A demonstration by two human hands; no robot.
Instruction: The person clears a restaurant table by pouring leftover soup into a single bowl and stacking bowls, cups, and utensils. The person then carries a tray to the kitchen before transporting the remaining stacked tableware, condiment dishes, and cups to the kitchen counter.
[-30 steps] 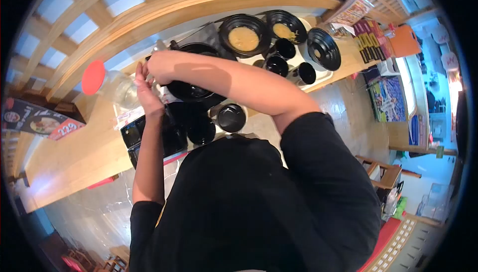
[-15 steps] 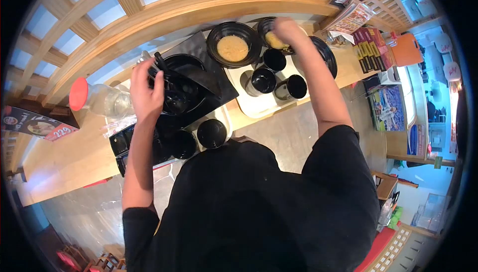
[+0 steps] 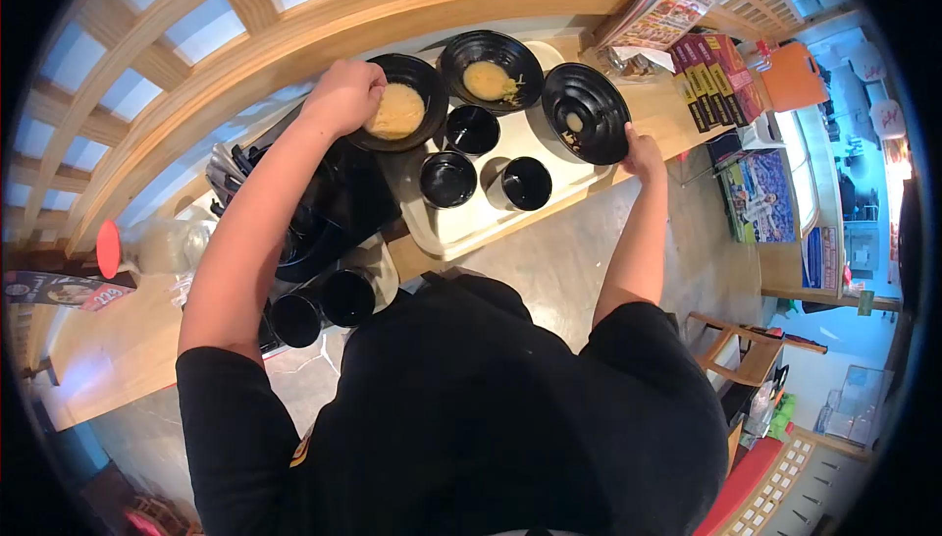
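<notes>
My left hand (image 3: 345, 99) is closed at the left rim of a black bowl (image 3: 400, 104) with yellowish broth. On the right, my right hand (image 3: 644, 156) grips the edge of another black bowl (image 3: 599, 109), which has small leftovers inside. Between them is a third black bowl (image 3: 489, 73) holding broth and some noodle bits. Three black cups, one near the bowls (image 3: 472, 131), one at the left (image 3: 447, 180) and one at the right (image 3: 527, 184), stand on the cream tray (image 3: 471, 233).
Dark stacked dishes (image 3: 343, 197) and two more black cups (image 3: 348, 297) are at the left. Farther left lies a clear jug with a red lid (image 3: 109, 248). Menus (image 3: 667, 16) and dark boxes (image 3: 708, 82) stand at the right. Lattice wood borders the counter (image 3: 118, 349).
My left hand has moved from the stacked dishes to the broth bowl. My right hand has shifted from the middle bowl to the right bowl's edge. The view has shifted too.
</notes>
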